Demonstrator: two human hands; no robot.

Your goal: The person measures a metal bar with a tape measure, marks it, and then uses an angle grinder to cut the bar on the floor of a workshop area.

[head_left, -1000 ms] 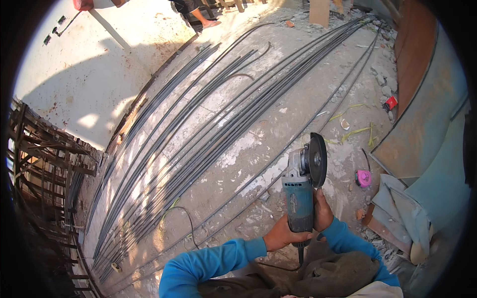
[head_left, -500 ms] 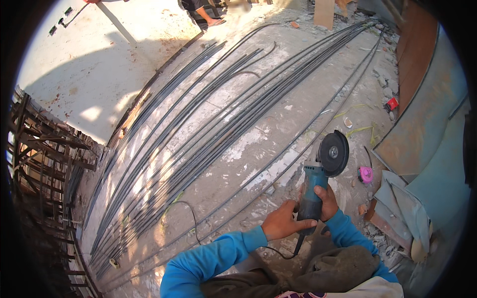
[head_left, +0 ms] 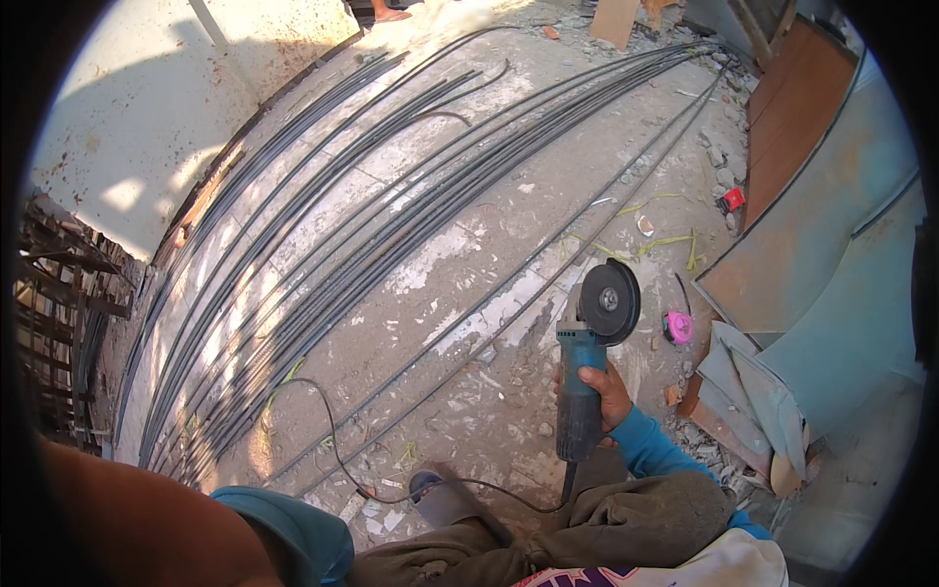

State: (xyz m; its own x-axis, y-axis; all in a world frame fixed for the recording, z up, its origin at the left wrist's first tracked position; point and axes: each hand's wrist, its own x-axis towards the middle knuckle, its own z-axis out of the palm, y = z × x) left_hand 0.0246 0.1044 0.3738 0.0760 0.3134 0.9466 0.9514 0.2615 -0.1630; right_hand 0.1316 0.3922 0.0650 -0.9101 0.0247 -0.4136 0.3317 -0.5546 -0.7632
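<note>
My right hand (head_left: 608, 395) is wrapped round the teal and black body of an angle grinder (head_left: 581, 391). Its dark round disc (head_left: 611, 301) points up and away from me, above the floor, and a black cord (head_left: 518, 500) runs from its lower end. Very close to the camera at the lower left, my left hand or wrist (head_left: 156, 514) shows as a large blurred shape beside its blue sleeve (head_left: 298, 528); the fingers are hidden. The left hand is off the grinder.
Long steel bars (head_left: 391, 240) lie in bundles across the dusty concrete floor. At the right are a pink tape measure (head_left: 677, 327), a red tool (head_left: 731, 200), rubble and leaning sheets (head_left: 817, 264). A pale panel (head_left: 137, 127) and another person's foot (head_left: 392, 16) are at the far left.
My left hand has let go of the grinder and risen toward the camera at lower left. The right hand keeps its hold. The view has shifted, and my sandalled foot now shows.
</note>
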